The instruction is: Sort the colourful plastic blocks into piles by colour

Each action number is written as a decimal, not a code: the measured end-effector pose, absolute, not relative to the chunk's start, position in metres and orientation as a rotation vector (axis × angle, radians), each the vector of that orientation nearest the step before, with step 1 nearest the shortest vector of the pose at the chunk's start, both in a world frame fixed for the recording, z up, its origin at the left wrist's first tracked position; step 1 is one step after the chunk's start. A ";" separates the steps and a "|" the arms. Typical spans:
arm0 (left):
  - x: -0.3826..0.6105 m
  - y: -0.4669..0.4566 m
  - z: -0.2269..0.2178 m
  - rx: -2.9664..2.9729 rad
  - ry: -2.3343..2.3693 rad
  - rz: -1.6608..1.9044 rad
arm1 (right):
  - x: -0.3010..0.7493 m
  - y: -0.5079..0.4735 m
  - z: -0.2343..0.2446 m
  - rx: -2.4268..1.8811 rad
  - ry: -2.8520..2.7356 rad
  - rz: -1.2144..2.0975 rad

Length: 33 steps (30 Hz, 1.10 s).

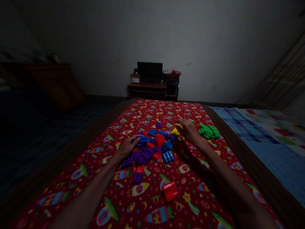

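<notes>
A loose pile of plastic toy blocks made of joined tubes lies mid-table: purple blocks point(143, 155), red blocks point(160, 140) and blue blocks point(168, 156). At the pile's left edge, my left hand point(127, 147) is closed on the end of a blue block point(145, 140). My right hand point(187, 129) reaches over the pile's far right side, fingers bent down around a yellow block point(179, 126). More yellow blocks point(175, 132) lie just below those fingertips, partly hidden by the hand. To its right sits a separate heap of green blocks point(209, 131).
A red block point(170, 191) lies alone nearer to me, and a purple one point(158, 125) beyond the pile. The red patterned cloth point(157, 111) covers the table. Beyond stands a desk with a monitor point(150, 71). Bedding point(264, 149) is on the right, a wooden cabinet point(52, 79) on the left.
</notes>
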<state>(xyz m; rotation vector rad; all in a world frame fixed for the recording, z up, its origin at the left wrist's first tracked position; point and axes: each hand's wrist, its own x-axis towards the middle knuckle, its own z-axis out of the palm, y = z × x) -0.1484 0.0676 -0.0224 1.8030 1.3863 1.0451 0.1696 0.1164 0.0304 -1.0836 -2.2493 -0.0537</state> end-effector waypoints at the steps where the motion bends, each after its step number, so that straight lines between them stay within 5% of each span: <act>1: -0.148 0.068 -0.023 1.795 1.383 1.047 | 0.159 0.108 0.033 -1.022 -2.277 -0.002; 16: -0.105 0.042 0.008 1.984 1.395 1.095 | 0.098 0.049 0.033 -0.859 -2.515 0.230; 33: -0.141 0.069 -0.019 1.849 1.691 1.291 | 0.283 0.016 0.012 -1.894 -1.819 0.030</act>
